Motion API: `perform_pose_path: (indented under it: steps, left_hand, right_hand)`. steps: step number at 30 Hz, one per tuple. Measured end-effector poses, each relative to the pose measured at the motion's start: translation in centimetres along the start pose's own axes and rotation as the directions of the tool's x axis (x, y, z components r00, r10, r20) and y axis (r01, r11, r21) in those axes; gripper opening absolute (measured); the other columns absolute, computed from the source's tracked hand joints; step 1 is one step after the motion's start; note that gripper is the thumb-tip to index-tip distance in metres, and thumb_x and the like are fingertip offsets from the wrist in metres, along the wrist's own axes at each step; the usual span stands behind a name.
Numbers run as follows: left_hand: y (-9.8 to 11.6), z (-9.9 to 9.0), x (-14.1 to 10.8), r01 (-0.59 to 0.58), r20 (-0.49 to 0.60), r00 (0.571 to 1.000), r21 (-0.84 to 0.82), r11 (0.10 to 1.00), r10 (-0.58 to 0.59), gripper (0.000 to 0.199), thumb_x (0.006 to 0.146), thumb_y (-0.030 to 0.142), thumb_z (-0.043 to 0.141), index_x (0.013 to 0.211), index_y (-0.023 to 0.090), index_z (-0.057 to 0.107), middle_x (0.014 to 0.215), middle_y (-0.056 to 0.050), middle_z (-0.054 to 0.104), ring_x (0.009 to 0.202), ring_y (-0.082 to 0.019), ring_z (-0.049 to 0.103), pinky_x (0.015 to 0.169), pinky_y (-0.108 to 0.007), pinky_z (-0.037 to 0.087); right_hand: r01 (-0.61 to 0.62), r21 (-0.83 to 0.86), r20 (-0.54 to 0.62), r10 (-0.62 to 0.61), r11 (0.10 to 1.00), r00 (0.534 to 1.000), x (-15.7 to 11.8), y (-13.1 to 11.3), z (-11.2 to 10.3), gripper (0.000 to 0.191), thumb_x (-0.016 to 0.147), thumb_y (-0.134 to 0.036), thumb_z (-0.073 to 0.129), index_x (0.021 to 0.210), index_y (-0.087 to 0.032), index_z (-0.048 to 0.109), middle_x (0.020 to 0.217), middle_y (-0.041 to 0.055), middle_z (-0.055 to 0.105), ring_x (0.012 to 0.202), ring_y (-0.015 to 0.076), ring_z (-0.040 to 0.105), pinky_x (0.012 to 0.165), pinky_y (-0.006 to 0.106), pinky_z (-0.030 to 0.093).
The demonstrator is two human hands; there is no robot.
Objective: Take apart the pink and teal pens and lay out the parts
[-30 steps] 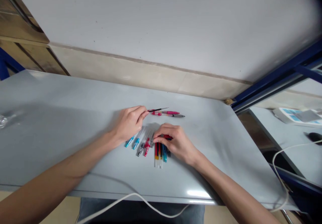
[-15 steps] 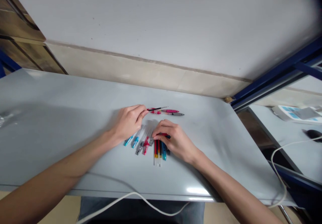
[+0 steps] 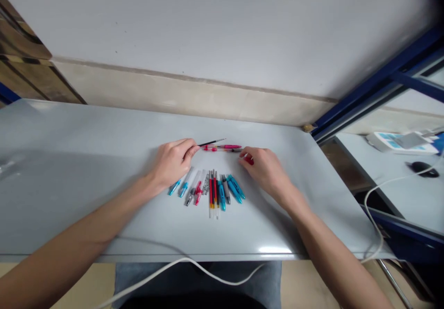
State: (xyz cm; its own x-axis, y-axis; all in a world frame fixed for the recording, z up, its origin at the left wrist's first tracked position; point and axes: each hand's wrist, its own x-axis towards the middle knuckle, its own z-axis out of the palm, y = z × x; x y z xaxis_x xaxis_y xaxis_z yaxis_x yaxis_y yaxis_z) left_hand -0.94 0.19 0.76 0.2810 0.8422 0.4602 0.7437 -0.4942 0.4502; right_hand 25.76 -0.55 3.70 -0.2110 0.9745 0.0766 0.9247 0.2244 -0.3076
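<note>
My left hand [image 3: 175, 161] is closed on a thin black pen refill [image 3: 213, 142], whose tip points right and slightly up. Beside it on the tabletop lie a pink pen [image 3: 231, 146] and a pen with a grey end [image 3: 236, 150]. My right hand [image 3: 262, 168] is at the right end of these pens, its fingers curled together; a bit of red shows under them, too small to name. Between and below my hands lie clear pen barrels with coloured tips [image 3: 189, 191], a row of red and black refills [image 3: 214, 193], and blue and grey pen barrels [image 3: 236, 188].
The grey table [image 3: 86, 184] meets a tiled wall [image 3: 173, 94] at the back. A white cable [image 3: 166, 274] loops along the front edge. To the right, beyond a blue frame [image 3: 347, 101], are a box [image 3: 398, 142] and a black mouse [image 3: 423, 169].
My right hand has moved up and right, away from the row of refills to the end of the pens at the back. My left hand still holds the refill. The view has shifted slightly.
</note>
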Motion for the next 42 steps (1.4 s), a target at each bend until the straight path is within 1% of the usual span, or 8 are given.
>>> perform_pose_path:
  steps: [11, 25, 27, 30, 32, 34, 39, 42]
  left_hand:
    - [1.3, -0.4, -0.6, -0.086, -0.035, 0.996, 0.037, 0.996, 0.087, 0.026, 0.103, 0.026, 0.047, 0.082, 0.02, 0.06, 0.07, 0.002, 0.06, 0.061, -0.013, 0.049, 0.062, -0.026, 0.035]
    - [1.2, -0.1, -0.8, -0.074, 0.015, 0.997, 0.009, 0.997, 0.074, 0.025, 0.102, 0.026, 0.049, 0.08, 0.02, 0.058, 0.064, 0.004, 0.054, 0.056, -0.011, 0.041, 0.058, -0.026, 0.032]
    - [1.4, 0.0, -0.8, -0.089, 0.018, 0.996, -0.029, 0.996, 0.09, 0.026, 0.102, 0.025, 0.049, 0.079, 0.02, 0.058, 0.064, 0.004, 0.053, 0.055, -0.011, 0.041, 0.058, -0.026, 0.033]
    - [1.8, 0.2, -0.7, -0.154, 0.035, 0.987, -0.112, 0.982, 0.158, 0.025, 0.103, 0.024, 0.048, 0.081, 0.019, 0.059, 0.068, 0.002, 0.055, 0.06, -0.011, 0.047, 0.061, -0.026, 0.038]
    - [2.0, 0.4, -0.7, -0.208, 0.039, 0.976, -0.142, 0.968, 0.215, 0.025, 0.104, 0.023, 0.048, 0.083, 0.019, 0.061, 0.07, 0.001, 0.058, 0.062, -0.012, 0.052, 0.062, -0.026, 0.04]
    - [2.1, 0.5, -0.8, -0.242, 0.042, 0.967, -0.15, 0.959, 0.251, 0.023, 0.104, 0.024, 0.048, 0.087, 0.019, 0.064, 0.073, 0.0, 0.062, 0.064, -0.013, 0.057, 0.063, -0.027, 0.042]
    - [1.7, 0.4, -0.9, -0.176, 0.084, 0.978, -0.161, 0.971, 0.191, 0.022, 0.104, 0.028, 0.05, 0.119, 0.022, 0.065, 0.102, -0.005, 0.075, 0.083, -0.017, 0.07, 0.075, -0.028, 0.051]
    - [1.2, 0.2, -0.7, -0.072, 0.103, 0.992, -0.066, 0.995, 0.079, 0.024, 0.104, 0.032, 0.05, 0.124, 0.024, 0.061, 0.083, 0.001, 0.073, 0.066, -0.015, 0.065, 0.066, -0.025, 0.046]
  right_hand:
    - [0.108, 0.146, 0.028, -0.114, 0.983, 0.993, -0.3, -0.6, 0.8, 0.015, 0.092, -0.017, 0.061, 0.077, -0.02, 0.065, 0.067, 0.0006, 0.066, 0.064, 0.0152, 0.055, 0.064, 0.029, 0.035]
    - [0.062, 0.27, 0.066, -0.082, 0.961, 0.994, -0.4, -0.8, 0.1, 0.024, 0.094, -0.02, 0.06, 0.07, -0.019, 0.065, 0.058, -0.0018, 0.053, 0.055, 0.0121, 0.04, 0.059, 0.03, 0.029]
    - [0.041, 0.494, 0.043, -0.072, 0.868, 0.997, -0.2, -0.8, 0.5, 0.016, 0.095, -0.029, 0.063, 0.086, -0.02, 0.073, 0.061, -0.0021, 0.054, 0.056, 0.0125, 0.042, 0.06, 0.029, 0.033]
    - [-0.065, 0.878, 0.115, -0.078, 0.473, 0.99, -0.1, -1.4, 1.4, 0.032, 0.088, -0.045, 0.073, 0.109, -0.021, 0.075, 0.07, -0.0014, 0.059, 0.056, 0.0121, 0.048, 0.057, 0.029, 0.039]
    - [-0.138, 0.972, 0.15, -0.048, 0.191, 0.988, -0.1, -2.1, 2.1, 0.033, 0.081, -0.046, 0.08, 0.1, -0.02, 0.077, 0.075, 0.0005, 0.063, 0.058, 0.0115, 0.051, 0.056, 0.028, 0.043]
    - [-0.145, 0.989, 0.144, 0.02, 0.034, 0.989, -0.1, -2.7, 2.6, 0.029, 0.076, -0.044, 0.084, 0.088, -0.018, 0.076, 0.077, 0.0022, 0.066, 0.061, 0.0114, 0.054, 0.056, 0.026, 0.045]
    - [0.053, 0.995, -0.072, 0.252, 0.079, 0.965, 0.2, -2.2, 2.0, 0.022, 0.085, -0.039, 0.077, 0.088, -0.017, 0.072, 0.077, 0.0023, 0.065, 0.066, 0.0125, 0.056, 0.055, 0.024, 0.045]
    - [0.103, 0.977, -0.154, 0.28, 0.189, 0.948, 0.3, -1.8, 1.1, 0.022, 0.092, -0.038, 0.067, 0.083, -0.018, 0.067, 0.069, 0.0003, 0.06, 0.058, 0.0115, 0.051, 0.05, 0.024, 0.041]
